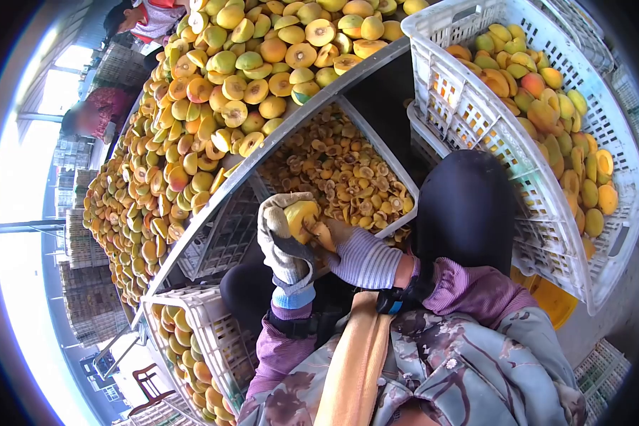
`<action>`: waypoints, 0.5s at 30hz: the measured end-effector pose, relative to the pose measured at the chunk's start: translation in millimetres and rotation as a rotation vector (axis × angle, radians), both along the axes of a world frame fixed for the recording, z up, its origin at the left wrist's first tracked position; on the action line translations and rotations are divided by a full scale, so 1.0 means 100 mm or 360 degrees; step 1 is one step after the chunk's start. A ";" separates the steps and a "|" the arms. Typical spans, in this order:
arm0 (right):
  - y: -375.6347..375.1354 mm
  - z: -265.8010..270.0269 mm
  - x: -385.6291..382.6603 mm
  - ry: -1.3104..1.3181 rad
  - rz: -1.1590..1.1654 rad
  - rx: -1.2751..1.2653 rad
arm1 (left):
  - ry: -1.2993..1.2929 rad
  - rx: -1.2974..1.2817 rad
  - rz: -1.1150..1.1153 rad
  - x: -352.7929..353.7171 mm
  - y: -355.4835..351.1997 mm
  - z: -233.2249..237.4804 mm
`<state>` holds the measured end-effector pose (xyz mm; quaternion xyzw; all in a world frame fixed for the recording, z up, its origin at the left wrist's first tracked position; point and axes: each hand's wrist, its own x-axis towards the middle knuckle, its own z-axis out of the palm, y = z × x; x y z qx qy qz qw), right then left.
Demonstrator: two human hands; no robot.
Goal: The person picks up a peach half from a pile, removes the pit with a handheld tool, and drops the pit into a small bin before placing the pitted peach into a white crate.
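My left hand [284,238], in a pale cloth glove, is wrapped round a yellow peach [302,216]. The cut side of the fruit faces my right hand [355,254], which wears a striped glove with the fingertips bare. Those fingers are closed close against the peach, and a small dark shape shows between them, too hidden to name. Both hands are above a crate of peach pits and scraps [355,177] below the table edge. Beyond it, halved peaches [241,78] lie heaped on the table.
A metal table rim [277,135] runs diagonally ahead of me. At my right stands a white crate [476,113] with peaches; another crate [224,341] of peaches is at lower left. My knee [468,206] is between the pit crate and right crate. Two people are across the table.
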<state>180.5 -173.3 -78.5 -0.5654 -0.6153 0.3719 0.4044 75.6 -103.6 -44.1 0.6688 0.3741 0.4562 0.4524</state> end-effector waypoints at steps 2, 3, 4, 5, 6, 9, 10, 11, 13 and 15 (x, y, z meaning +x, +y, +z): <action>-0.03 -0.01 -0.01 0.0130 0.0009 0.0090 | -0.0242 -0.0308 0.0026 0.00 0.01 0.02; -0.04 -0.02 -0.01 0.0322 0.0024 0.0050 | -0.0315 -0.0458 -0.0010 0.00 0.04 0.00; -0.04 -0.03 0.00 0.0512 0.0039 0.0013 | -0.0390 -0.0605 -0.0046 -0.01 0.07 -0.02; -0.05 0.09 0.08 0.0527 0.0117 -0.0024 | -0.0365 -0.0630 -0.0111 -0.02 0.09 -0.03; -0.03 0.06 0.11 0.0530 0.0110 -0.0021 | -0.0360 -0.0629 -0.0118 0.00 0.11 -0.06; -0.04 -0.04 0.17 0.0237 -0.0136 -0.0164 | 0.0108 -0.0408 -0.0282 0.00 0.14 -0.15; -0.04 -0.04 0.22 0.0236 -0.0143 -0.0165 | 0.0099 -0.0468 -0.0452 -0.03 0.17 -0.13; -0.04 -0.02 0.26 0.0118 -0.0132 -0.0196 | 0.0054 -0.0612 -0.0503 -0.06 0.20 -0.10; -0.05 0.08 0.30 0.0061 -0.0145 -0.0233 | 0.0078 -0.0863 -0.0447 -0.07 0.23 -0.04; -0.03 0.05 0.26 0.0017 -0.0173 -0.0154 | 0.0140 -0.0966 -0.0347 -0.05 0.23 0.00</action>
